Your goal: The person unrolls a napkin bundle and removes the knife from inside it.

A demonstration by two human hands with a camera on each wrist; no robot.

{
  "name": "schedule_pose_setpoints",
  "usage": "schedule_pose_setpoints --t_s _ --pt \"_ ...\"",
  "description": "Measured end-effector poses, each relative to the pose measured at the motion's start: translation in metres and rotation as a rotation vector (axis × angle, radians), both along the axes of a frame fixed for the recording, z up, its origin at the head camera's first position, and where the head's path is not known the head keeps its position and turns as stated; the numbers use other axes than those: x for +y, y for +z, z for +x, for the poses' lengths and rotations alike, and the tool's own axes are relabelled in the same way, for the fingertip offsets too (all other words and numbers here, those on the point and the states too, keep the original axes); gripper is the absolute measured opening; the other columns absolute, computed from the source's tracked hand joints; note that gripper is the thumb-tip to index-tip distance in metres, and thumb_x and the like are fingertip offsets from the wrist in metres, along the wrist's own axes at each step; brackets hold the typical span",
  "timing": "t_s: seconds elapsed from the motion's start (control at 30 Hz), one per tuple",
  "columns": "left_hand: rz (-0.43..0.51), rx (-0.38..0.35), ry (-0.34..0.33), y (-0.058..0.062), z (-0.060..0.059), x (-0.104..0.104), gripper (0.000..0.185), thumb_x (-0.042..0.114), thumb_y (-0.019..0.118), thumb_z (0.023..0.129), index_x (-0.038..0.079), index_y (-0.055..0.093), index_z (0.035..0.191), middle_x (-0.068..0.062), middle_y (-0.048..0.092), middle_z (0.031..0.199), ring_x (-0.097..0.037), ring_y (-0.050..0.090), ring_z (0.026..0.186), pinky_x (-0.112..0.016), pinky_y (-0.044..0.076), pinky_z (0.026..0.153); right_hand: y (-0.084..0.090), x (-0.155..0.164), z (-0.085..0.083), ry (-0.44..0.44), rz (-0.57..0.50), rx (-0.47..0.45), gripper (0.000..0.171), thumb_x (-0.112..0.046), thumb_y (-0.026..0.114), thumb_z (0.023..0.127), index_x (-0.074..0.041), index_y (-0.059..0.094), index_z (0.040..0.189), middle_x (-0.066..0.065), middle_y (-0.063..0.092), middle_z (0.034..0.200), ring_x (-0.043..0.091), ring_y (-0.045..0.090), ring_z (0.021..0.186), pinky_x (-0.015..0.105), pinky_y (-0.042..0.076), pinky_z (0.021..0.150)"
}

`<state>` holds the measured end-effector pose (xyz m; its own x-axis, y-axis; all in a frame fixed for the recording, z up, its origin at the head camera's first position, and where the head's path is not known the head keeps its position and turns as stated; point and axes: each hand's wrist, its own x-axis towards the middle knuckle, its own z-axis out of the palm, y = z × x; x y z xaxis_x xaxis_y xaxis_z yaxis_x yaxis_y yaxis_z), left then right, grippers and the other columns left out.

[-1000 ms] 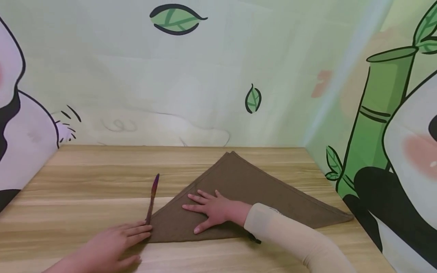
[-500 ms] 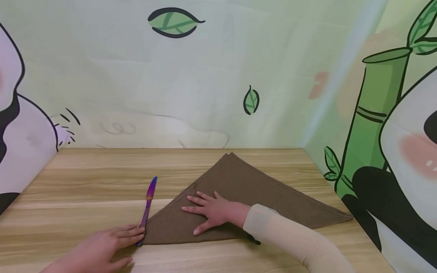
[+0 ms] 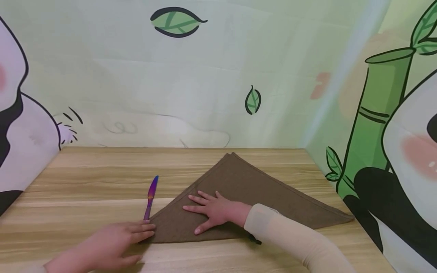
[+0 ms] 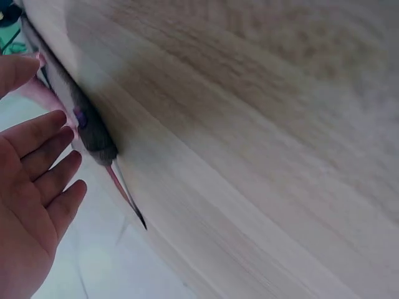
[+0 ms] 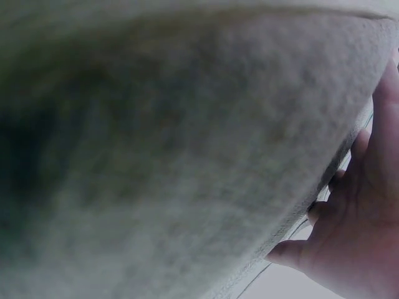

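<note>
Your right hand (image 3: 214, 211) lies flat on the triangle-folded cloth (image 3: 259, 191); your open left hand (image 3: 112, 246) seemingly touches the loose knife (image 3: 150, 197).

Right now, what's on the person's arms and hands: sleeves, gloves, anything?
Right hand is bare, no glove or ring visible; its forearm wears a snug cream sleeve ending at the wrist. Left hand is bare too, and no sleeve shows on what's visible of that arm.
</note>
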<state>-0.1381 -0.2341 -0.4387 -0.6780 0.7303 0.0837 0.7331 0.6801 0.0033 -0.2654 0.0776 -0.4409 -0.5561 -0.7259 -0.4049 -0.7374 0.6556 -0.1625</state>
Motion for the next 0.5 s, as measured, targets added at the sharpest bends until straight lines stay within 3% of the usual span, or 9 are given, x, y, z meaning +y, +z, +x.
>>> schedule_pose_setpoints --t_s 0.13,0.23,0.37,0.5 --pt "-0.042 -0.046 0.001 -0.001 -0.001 0.002 0.057 0.055 0.065 0.094 0.013 0.070 0.132 -0.006 0.069 0.138 -0.028 0.067 0.125 -0.042 0.059 0.099 0.000 -0.001 0.001 -0.001 0.002 0.001 0.082 -0.064 0.060 0.094 -0.046 0.018 0.162 -0.012 0.003 0.175 0.021 -0.002 0.164 0.069 0.015 0.127" --pt "-0.046 -0.041 0.006 -0.005 0.000 -0.002 0.057 0.054 0.066 0.093 0.011 0.070 0.131 -0.006 0.069 0.136 -0.028 0.067 0.124 -0.042 0.059 0.098 -0.002 -0.001 0.001 0.001 0.000 -0.004 0.082 -0.064 0.060 0.094 -0.046 0.017 0.162 -0.012 0.003 0.175 0.021 -0.002 0.164 0.069 0.014 0.127" --pt "-0.029 -0.019 0.008 -0.008 0.003 -0.009 0.058 0.055 0.066 0.094 0.011 0.069 0.132 -0.005 0.069 0.137 -0.027 0.067 0.124 -0.042 0.060 0.096 -0.001 -0.001 0.002 0.004 0.000 -0.014 0.082 -0.063 0.060 0.094 -0.045 0.018 0.162 -0.012 0.003 0.175 0.021 -0.003 0.164 0.070 0.013 0.127" --pt "-0.007 0.066 -0.007 -0.009 0.006 -0.014 0.057 0.053 0.068 0.093 0.010 0.070 0.131 -0.005 0.070 0.136 -0.027 0.068 0.122 -0.041 0.060 0.093 0.003 0.000 0.001 0.000 0.002 -0.009 0.082 -0.063 0.060 0.095 -0.044 0.019 0.163 -0.011 0.003 0.175 0.022 -0.002 0.164 0.070 0.014 0.127"
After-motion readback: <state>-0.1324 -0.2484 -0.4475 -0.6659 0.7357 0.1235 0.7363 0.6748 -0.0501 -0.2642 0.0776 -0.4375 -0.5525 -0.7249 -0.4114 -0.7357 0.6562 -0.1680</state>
